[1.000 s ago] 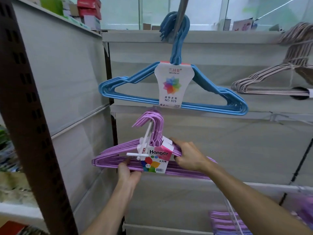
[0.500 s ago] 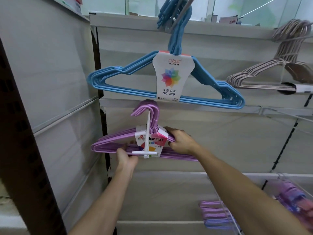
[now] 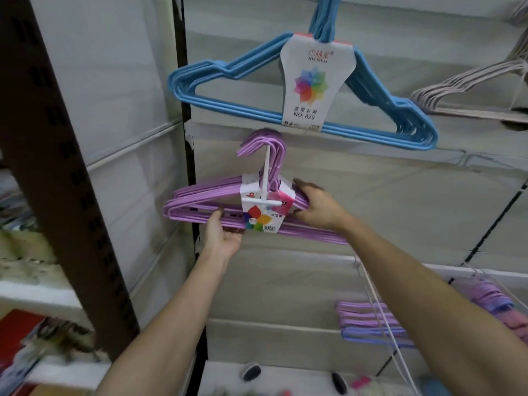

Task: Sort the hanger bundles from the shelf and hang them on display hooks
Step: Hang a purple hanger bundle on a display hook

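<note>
I hold a purple hanger bundle (image 3: 200,207) with a colourful label up against the grey display wall. My left hand (image 3: 221,237) grips its bottom bar from below. On the right shoulder of the bundle sits my right hand (image 3: 317,208), closed around it. A white display hook (image 3: 267,181) points towards me, and the bundle's curved tops sit around its rod. Just above hangs a blue hanger bundle (image 3: 303,110) with a white label.
A beige hanger bundle (image 3: 468,87) hangs at the upper right. More purple and blue bundles (image 3: 368,324) lie on wire hooks at the lower right. A dark brown slotted upright (image 3: 57,167) stands at the left, with cluttered shelves beside it.
My view has dropped and moved closer to the wall. The purple bundle has been raised and its tops now sit over the white hook's rod; both hands keep their grip.
</note>
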`<move>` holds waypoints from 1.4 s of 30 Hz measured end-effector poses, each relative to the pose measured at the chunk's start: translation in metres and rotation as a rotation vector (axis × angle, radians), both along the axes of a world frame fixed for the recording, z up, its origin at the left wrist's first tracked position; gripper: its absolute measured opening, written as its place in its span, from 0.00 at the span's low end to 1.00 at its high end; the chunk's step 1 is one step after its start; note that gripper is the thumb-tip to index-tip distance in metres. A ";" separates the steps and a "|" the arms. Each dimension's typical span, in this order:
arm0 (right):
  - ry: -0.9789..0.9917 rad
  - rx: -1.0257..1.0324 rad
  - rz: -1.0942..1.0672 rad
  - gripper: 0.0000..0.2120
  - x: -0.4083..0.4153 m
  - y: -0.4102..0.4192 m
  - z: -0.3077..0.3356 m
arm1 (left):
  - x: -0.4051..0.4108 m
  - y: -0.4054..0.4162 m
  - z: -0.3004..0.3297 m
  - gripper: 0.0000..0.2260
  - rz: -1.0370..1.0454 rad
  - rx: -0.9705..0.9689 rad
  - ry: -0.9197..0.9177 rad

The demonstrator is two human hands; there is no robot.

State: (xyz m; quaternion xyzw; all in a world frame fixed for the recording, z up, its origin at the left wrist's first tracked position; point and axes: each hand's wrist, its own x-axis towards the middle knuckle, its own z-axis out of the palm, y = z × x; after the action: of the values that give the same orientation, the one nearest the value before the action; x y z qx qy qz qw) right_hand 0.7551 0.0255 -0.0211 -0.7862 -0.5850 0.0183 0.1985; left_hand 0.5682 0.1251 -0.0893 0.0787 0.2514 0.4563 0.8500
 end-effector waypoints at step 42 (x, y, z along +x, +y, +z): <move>-0.122 0.623 -0.838 0.08 0.111 -0.753 0.016 | 0.235 -0.622 0.026 0.09 -0.809 1.833 0.059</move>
State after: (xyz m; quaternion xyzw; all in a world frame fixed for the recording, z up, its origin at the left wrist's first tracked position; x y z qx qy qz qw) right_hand 0.8658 -0.7280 -0.0050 -0.8559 -0.2087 -0.2832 0.3790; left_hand 0.8030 -0.4967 -0.0633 0.7940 -0.2221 0.1482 0.5461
